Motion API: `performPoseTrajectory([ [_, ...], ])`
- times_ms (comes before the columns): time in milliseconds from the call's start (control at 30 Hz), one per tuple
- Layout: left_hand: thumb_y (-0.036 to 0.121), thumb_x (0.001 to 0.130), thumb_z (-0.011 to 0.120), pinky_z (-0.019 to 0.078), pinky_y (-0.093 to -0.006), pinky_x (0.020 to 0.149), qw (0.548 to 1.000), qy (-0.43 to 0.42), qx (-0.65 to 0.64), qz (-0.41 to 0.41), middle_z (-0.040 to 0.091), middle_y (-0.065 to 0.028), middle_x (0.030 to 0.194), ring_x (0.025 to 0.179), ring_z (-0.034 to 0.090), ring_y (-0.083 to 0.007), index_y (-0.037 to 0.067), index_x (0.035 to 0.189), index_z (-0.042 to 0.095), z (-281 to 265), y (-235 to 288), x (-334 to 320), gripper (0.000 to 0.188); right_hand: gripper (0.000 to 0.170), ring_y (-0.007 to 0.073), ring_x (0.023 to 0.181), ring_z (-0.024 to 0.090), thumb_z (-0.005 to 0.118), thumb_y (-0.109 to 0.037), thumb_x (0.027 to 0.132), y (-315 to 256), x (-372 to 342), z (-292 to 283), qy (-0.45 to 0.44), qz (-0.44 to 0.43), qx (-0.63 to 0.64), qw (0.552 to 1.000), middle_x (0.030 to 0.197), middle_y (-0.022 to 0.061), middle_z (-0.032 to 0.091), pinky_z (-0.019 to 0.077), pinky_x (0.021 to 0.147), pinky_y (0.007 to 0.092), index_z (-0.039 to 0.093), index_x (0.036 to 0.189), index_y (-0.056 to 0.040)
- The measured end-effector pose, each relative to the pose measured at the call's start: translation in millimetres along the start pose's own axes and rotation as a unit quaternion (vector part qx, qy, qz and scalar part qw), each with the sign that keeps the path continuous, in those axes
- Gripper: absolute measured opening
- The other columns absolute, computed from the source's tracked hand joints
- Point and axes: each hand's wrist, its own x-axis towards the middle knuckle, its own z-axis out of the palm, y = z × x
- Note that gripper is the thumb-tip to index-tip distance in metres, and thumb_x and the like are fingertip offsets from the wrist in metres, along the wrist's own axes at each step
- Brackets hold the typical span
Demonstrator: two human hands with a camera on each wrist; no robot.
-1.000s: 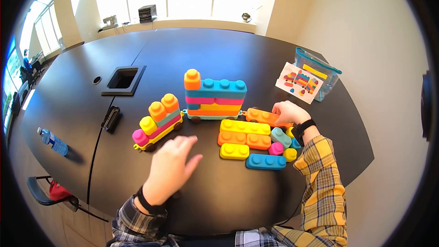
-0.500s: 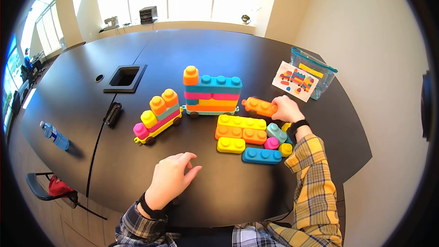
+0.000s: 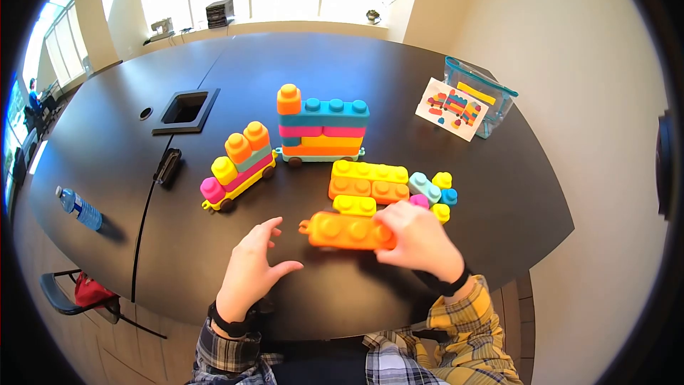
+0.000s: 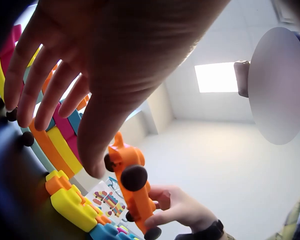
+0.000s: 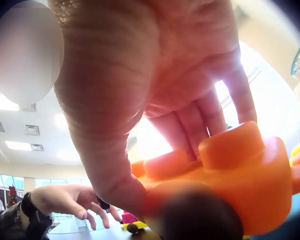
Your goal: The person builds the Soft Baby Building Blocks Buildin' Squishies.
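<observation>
Right hand at three o'clock of the orange wagon, I pinched its near end between thumb and fingers, holding it above the dark table with its four wheels showing from beneath. My left hand, thumb well apart from loosely straight fingers, hung between eight and nine o'clock, holding nothing. Loose blocks crowded the table from twelve to three o'clock: one long yellow block, two orange blocks, one short yellow block just behind the wagon, one teal block, two single-stud yellow blocks, one small blue block and one magenta block, partly behind my right hand. Wagon and hand stood in the way of one longer blue block, visible only from my left wrist. Two built cars stood beyond: a stepped car at ten o'clock and a tall car between eleven and twelve. One picture card leaned by one clear bag towards half past one; one water bottle stood far off at nine.
</observation>
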Motion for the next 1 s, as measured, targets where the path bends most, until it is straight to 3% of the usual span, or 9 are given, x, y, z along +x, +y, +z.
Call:
performPoseTrajectory([
  [67, 0.025, 0.071, 0.097, 0.0581, -0.0392, 0.092, 0.999, -0.04, 0.011, 0.017, 0.069, -0.0146, 0.126, 0.107, 0.069, -0.0304, 0.002, 0.141, 0.059, 3, -2, -2, 0.083, 0.045, 0.0316, 0.094, 0.068, 0.085, -0.024, 0.066, -10, -2, 20, -0.034, -0.014, 0.002, 0.999, 0.096, 0.0111, 0.07, 0.0569, 0.083, 0.0419, 0.071, 0.105, -0.0049],
  [200, 0.024, 0.073, 0.095, 0.0566, -0.0419, 0.097, 0.993, -0.04, 0.072, 0.081, 0.067, -0.0163, 0.128, 0.113, 0.068, -0.0366, 0.003, 0.14, 0.061, 16, -3, -7, 0.078, 0.045, 0.0291, 0.097, 0.067, 0.083, -0.025, 0.069, -17, -4, 56, -0.073, -0.028, -0.004, 0.997, 0.096, 0.009, 0.07, 0.056, 0.084, 0.041, 0.071, 0.107, -0.0046],
  [500, 0.022, 0.074, 0.092, 0.0557, -0.0444, 0.097, 0.989, -0.11, 0.101, 0.001, 0.066, -0.0126, 0.124, 0.113, 0.067, -0.0365, 0.006, 0.134, 0.063, 25, -2, -6, 0.069, 0.045, 0.028, 0.097, 0.066, 0.083, -0.026, 0.07, -15, -8, 70, -0.082, -0.034, 0.001, 0.996, 0.096, 0.0074, 0.068, 0.0529, 0.082, 0.0405, 0.071, 0.108, -0.0069],
  [600, 0.023, 0.073, 0.093, 0.0553, -0.0439, 0.097, 0.986, -0.113, 0.124, -0.018, 0.066, -0.0123, 0.124, 0.113, 0.066, -0.0358, 0.006, 0.133, 0.064, 29, -2, -7, 0.069, 0.05, 0.0299, 0.102, 0.066, 0.086, -0.026, 0.073, -14, -9, 66, -0.11, -0.028, 0.016, 0.993, 0.102, 0.0092, 0.07, 0.0535, 0.088, 0.0409, 0.07, 0.115, -0.0051],
  [700, 0.026, 0.073, 0.093, 0.0546, -0.0436, 0.098, 0.985, -0.088, 0.146, 0.004, 0.066, -0.0121, 0.125, 0.113, 0.066, -0.0349, 0.006, 0.134, 0.064, 28, -1, -8, 0.071, 0.055, 0.0324, 0.108, 0.067, 0.088, -0.025, 0.077, -4, -16, 58, -0.063, -0.039, 0.112, 0.991, 0.109, 0.0121, 0.071, 0.0538, 0.094, 0.0417, 0.068, 0.123, -0.0034],
  [767, 0.026, 0.074, 0.093, 0.0543, -0.0436, 0.098, 0.988, -0.082, 0.13, 0.026, 0.066, -0.0121, 0.125, 0.113, 0.065, -0.0344, 0.007, 0.134, 0.064, 25, -6, -6, 0.07, 0.057, 0.0349, 0.112, 0.067, 0.088, -0.024, 0.08, -8, -22, 38, -0.055, 0.031, 0.104, 0.993, 0.115, 0.0147, 0.071, 0.0535, 0.099, 0.0429, 0.067, 0.128, -0.0029],
  [933, 0.024, 0.076, 0.091, 0.0541, -0.0441, 0.097, 0.991, -0.091, 0.067, 0.067, 0.069, -0.0118, 0.124, 0.112, 0.066, -0.0343, 0.007, 0.131, 0.067, 23, -12, -1, 0.062, 0.047, 0.0326, 0.105, 0.068, 0.085, -0.025, 0.083, 2, -37, 38, -0.057, 0.062, 0.069, 0.994, 0.112, 0.0113, 0.071, 0.0543, 0.092, 0.0423, 0.069, 0.122, -0.0052],
  [1000, 0.023, 0.076, 0.09, 0.0542, -0.0441, 0.097, 0.992, -0.101, 0.059, 0.053, 0.072, -0.0112, 0.121, 0.11, 0.067, -0.0346, 0.006, 0.126, 0.07, 26, -12, 0, 0.057, 0.038, 0.0332, 0.097, 0.069, 0.084, -0.024, 0.085, 5, -39, 41, -0.077, 0.087, 0.12, 0.986, 0.105, 0.011, 0.069, 0.0561, 0.085, 0.0421, 0.071, 0.115, -0.0058],
])
